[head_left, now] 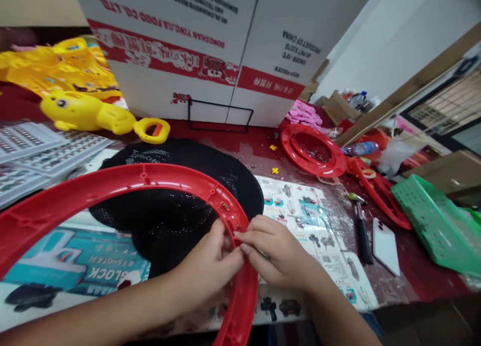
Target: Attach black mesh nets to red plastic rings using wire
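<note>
A large red plastic ring (180, 179), its hollow ribbed side facing me, spans the left and middle of the view. My left hand (216, 258) is closed around the inner edge of its right side, thumb pointing toward the other hand. From the outer side, my right hand (280, 253) pinches at the same spot, fingertips pressed together against the channel. Whatever is between those fingertips is too small to make out. A small metallic part sits in the channel just above the hands. Beneath the ring lies a black mesh cloth (244, 185).
A big white carton (210, 93) stands behind. At left are a yellow animal-shaped toy (86, 113) and compartment trays (60, 153). On the right lie more red rings (334, 158), a black-handled hammer (363, 240), a white phone (386, 245) and a green basket (432, 220).
</note>
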{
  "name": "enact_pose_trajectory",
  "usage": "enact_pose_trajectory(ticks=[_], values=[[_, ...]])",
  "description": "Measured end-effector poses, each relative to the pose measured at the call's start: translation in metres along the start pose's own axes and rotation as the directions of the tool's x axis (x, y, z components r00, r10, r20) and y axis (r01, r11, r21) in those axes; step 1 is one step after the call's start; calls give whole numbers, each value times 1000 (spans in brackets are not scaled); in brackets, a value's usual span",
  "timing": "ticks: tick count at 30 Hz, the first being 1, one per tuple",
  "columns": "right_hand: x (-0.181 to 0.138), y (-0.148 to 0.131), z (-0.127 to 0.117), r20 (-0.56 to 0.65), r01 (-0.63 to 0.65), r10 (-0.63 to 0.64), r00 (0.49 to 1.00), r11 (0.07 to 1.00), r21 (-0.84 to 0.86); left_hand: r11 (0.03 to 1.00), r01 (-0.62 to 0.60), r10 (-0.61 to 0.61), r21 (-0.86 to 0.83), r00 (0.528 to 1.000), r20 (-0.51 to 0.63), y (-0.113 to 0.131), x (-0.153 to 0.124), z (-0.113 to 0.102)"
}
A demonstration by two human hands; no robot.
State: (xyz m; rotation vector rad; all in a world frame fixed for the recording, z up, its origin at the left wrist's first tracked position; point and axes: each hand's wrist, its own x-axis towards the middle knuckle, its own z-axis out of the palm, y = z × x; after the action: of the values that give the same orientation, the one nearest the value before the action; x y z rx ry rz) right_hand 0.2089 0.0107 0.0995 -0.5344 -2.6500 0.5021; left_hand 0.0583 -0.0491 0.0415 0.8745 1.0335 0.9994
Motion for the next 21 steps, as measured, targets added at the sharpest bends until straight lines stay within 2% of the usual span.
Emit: enact_pose_trajectory(ticks=[3,6,8,10,12,13,14,15,16,17,18,19,20,21], values=[[2,-4,-2,-37,-103,106,994,992,74,999,-42,43,-24,999,32,2,1,4],[5,-10,-7,7,-256,257,967,964,73,998,-62,64,-32,996,62,6,1,8],[6,-14,-13,55,-284,281,958,957,55,997,-73,75,-31,995,71,9,1,10],[1,-17,-16,51,-257,255,966,965,49,996,-86,88,-25,992,88,12,1,11],[-11,-20,-11,-87,-276,284,955,957,95,995,-101,101,-8,989,104,17,1,11],[-20,-22,-4,-198,-315,345,917,934,170,994,-112,111,9,989,103,20,2,12],[-30,-26,6,-305,-376,458,835,879,293,992,-126,122,33,988,95,23,3,13],[-41,-30,18,-374,-403,595,712,782,476,988,-140,135,66,987,84,26,4,15],[-51,-36,30,-319,-385,741,591,607,696,982,-156,148,110,986,74,29,6,17],[-61,-41,43,-187,-331,831,524,402,854,971,-172,162,166,984,69,32,9,18],[-69,-47,53,-45,-299,869,493,218,929,954,-189,177,231,982,71,35,11,18],[-77,-51,60,43,-255,880,473,89,963,931,-205,191,301,979,77,36,13,16],[-83,-54,63,71,-193,884,461,22,981,901,-222,205,372,975,87,37,14,12],[-90,-55,62,67,-138,894,444,-6,990,868,-237,216,437,972,96,36,14,6]])
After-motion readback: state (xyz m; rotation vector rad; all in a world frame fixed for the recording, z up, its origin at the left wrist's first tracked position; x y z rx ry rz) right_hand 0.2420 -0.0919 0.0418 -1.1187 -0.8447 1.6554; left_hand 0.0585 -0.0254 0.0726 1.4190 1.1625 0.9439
